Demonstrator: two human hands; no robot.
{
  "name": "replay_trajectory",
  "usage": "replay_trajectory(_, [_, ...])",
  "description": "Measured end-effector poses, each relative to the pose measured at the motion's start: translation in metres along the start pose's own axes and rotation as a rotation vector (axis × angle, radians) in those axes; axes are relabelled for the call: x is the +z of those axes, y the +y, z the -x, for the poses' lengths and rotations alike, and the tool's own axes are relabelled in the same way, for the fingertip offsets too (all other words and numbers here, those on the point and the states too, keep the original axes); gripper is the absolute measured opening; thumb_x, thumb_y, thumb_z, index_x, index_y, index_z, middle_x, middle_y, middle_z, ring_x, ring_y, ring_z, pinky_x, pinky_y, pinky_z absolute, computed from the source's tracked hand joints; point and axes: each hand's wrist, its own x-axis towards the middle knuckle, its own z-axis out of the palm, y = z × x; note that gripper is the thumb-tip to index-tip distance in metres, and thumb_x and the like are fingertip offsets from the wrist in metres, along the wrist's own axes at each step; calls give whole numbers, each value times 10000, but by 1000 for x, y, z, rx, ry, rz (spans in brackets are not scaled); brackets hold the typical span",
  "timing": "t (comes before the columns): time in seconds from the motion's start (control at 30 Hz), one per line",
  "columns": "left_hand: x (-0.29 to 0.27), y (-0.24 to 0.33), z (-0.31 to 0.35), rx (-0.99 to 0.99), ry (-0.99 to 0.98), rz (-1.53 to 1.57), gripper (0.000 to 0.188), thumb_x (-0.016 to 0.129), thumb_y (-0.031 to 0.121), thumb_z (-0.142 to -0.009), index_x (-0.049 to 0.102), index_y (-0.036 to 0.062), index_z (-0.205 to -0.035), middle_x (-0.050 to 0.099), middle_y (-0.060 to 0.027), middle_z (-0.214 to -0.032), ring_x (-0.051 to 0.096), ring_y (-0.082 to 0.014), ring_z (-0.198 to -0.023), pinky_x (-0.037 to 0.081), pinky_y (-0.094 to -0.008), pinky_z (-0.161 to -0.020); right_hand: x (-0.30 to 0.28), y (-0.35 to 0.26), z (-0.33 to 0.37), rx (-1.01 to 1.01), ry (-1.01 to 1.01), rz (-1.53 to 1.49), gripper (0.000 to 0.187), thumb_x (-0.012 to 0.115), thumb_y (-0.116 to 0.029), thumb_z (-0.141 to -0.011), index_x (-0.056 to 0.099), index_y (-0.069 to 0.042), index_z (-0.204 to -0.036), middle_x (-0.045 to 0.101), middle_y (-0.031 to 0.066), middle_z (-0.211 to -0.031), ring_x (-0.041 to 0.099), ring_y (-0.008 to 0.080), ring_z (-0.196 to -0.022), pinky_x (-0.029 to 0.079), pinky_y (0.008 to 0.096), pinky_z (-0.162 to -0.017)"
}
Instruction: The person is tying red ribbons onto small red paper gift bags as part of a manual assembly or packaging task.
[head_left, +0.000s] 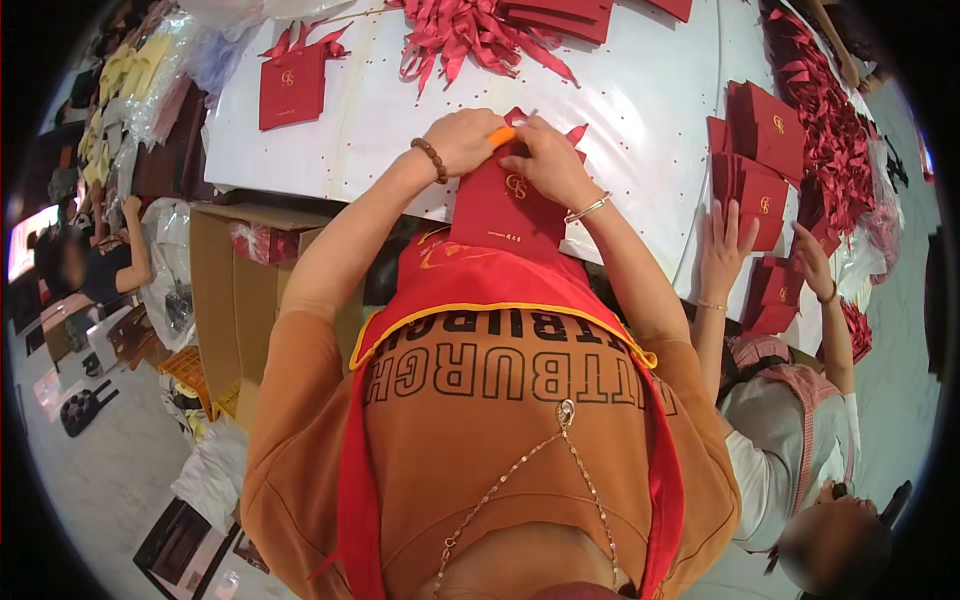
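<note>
A red paper gift bag (pixel 507 212) with a gold emblem lies at the table's near edge, its lower part against my red apron. My left hand (pixel 465 142), with a beaded bracelet at the wrist, is closed round a small orange-handled tool (pixel 502 136) at the bag's top left. The tool's exact kind is hidden by the fingers. At the upper edge of the same bag, my right hand (pixel 552 160) has its fingers curled and pinching, thumb over the bag's front. A red ribbon end (pixel 577 133) sticks out beside the right knuckles.
Another ribboned bag (pixel 292 90) lies far left on the white table (pixel 640 130). Loose red ribbons (pixel 465 35) are heaped at the far middle. To the right, a co-worker's hands (pixel 728 250) are near stacked red bags (pixel 765 130). An open cardboard box (pixel 235 290) stands left.
</note>
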Motion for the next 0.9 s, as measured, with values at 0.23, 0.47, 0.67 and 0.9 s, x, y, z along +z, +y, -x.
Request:
replay_trajectory(0.23, [-1, 4, -5, -58, -215, -126, 317, 451, 307, -877, 610, 34, -854, 574, -154, -913, 565, -333, -825, 448, -413, -703, -34, -8, 34, -20, 224, 347, 201, 714, -199, -652, 639, -116, -819, 509, 51, -870, 469, 255, -843, 395, 367, -721])
replay_trajectory(0.47, [6, -3, -10, 228, -19, -60, 225, 491, 234, -862, 619, 49, -877, 583, -140, -884, 552, -320, -821, 439, -391, -723, -41, 14, 35, 359, -27, -125, 171, 668, -181, -773, 619, -36, -850, 517, 64, -814, 527, 169, -744, 436, 278, -673])
replay_trajectory(0.67, [-6, 30, -9, 8, 209, 203, 155, 554, 182, -850, 577, 37, -900, 551, -100, -605, 519, -202, -541, 417, -278, -546, -32, 29, 37, 493, -68, -310, 252, 651, -211, -776, 608, -4, -915, 587, 119, -823, 561, 211, -769, 441, 309, -682])
replay_trajectory(0.9, [30, 40, -1, -117, -76, 433, 171, 595, 177, -838, 572, 16, -891, 518, -12, -550, 471, -77, -510, 378, -228, -479, -23, 35, 42, 488, -25, -496, 249, 620, -176, -813, 590, 6, -979, 597, 79, -842, 553, 172, -796, 447, 288, -725])
